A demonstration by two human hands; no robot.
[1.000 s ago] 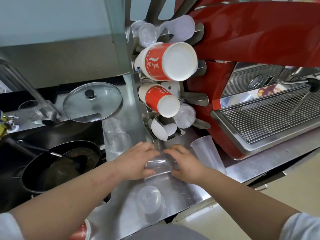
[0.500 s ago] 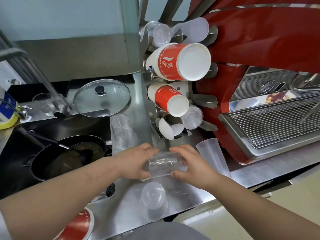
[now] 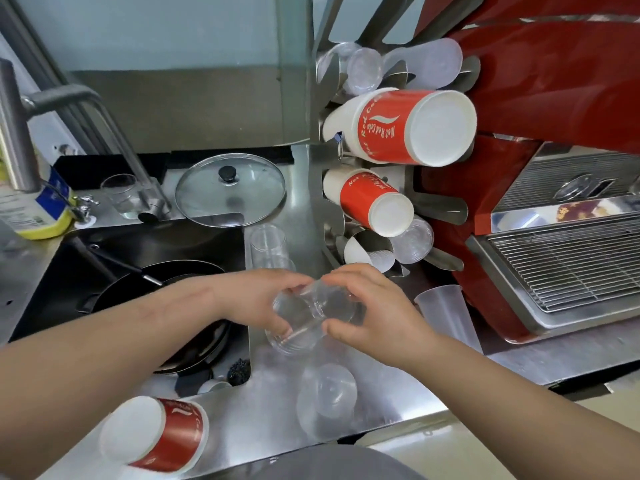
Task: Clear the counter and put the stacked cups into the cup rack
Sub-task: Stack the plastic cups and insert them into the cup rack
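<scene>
1. We see both forearms reach in from the bottom corners and meet over the steel surface point(image 3: 398, 396), just below the cup rack point(image 3: 320, 188).
2. Our left hand point(image 3: 258, 299) comes in palm toward the right, its grip closed around the left end of the clear cups point(image 3: 311, 315), thumb on top and fingertips below.
3. Our right hand point(image 3: 372, 315) faces it, knuckles up, its grip pinching the right end of the same cups.
4. The clear cups lie on their side between the hands, lifted off the surface; how many are nested we cannot tell.
5. Another clear cup point(image 3: 327, 400) lies on the surface nearer us, a red cup point(image 3: 156, 434) at the lower left, and a frosted cup point(image 3: 446, 313) stands just right of the right hand.
6. The rack holds two red cups and several clear ones.
</scene>
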